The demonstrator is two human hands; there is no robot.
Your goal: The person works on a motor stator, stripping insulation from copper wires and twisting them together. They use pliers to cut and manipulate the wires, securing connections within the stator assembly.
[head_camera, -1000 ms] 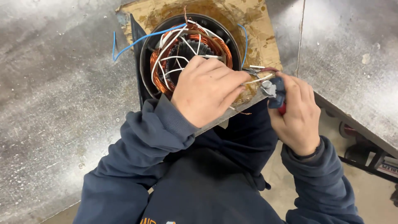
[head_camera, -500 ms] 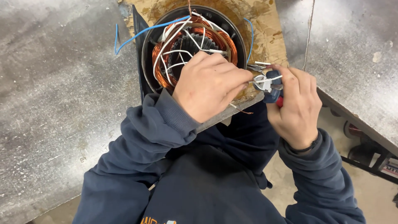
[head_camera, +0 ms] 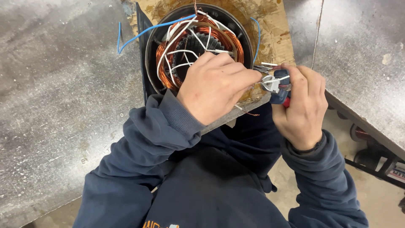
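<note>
Now pinched: white-sleeved wire ends, right between left hand and right hand, the latter gripping blue-handled pliers. Just beyond, copper-wound stator on cardboard, atop counter.

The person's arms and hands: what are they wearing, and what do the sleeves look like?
Both arms are in long, dark navy sweatshirt sleeves with ribbed cuffs. The left hand and the right hand are bare, without gloves. A thin dark band sits at the right wrist, just above the cuff. No rings or watch are visible.
</note>
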